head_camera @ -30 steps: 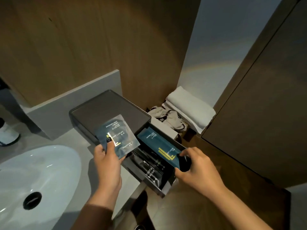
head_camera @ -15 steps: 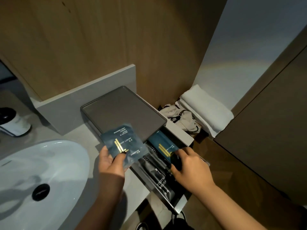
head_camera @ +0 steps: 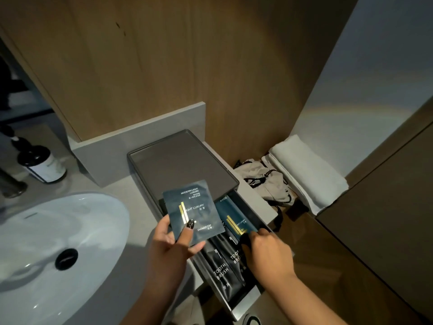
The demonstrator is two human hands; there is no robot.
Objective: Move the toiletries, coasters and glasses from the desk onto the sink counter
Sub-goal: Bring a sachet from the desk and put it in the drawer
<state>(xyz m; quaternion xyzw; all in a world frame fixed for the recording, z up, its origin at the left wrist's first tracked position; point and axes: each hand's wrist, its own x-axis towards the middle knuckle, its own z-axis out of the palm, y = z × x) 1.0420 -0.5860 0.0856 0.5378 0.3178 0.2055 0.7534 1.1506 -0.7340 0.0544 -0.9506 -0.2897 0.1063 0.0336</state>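
My left hand (head_camera: 172,245) pinches a dark blue square shower cap packet (head_camera: 193,212) with gold stripes, held over the front of a grey drawer box (head_camera: 182,165) on the sink counter (head_camera: 121,191). The box's drawer (head_camera: 243,299) stands pulled out toward me. My right hand (head_camera: 267,252) reaches into the drawer and pinches the near end of a longer dark blue packet (head_camera: 236,219) lying inside. Two black toothbrush packets (head_camera: 222,270) lie side by side in the drawer, partly under both hands.
A white oval sink basin (head_camera: 58,249) with a dark drain fills the lower left. A dark bottle (head_camera: 44,165) with a white label stands behind it. Right of the box, a folded white towel (head_camera: 307,170) and a crumpled pale bag (head_camera: 269,184) lie on a lower ledge.
My right hand has pushed the long blue packet down and deeper into the drawer. My left hand has kept hold of the shower cap packet, which now covers the drawer's left part. The view has shifted.
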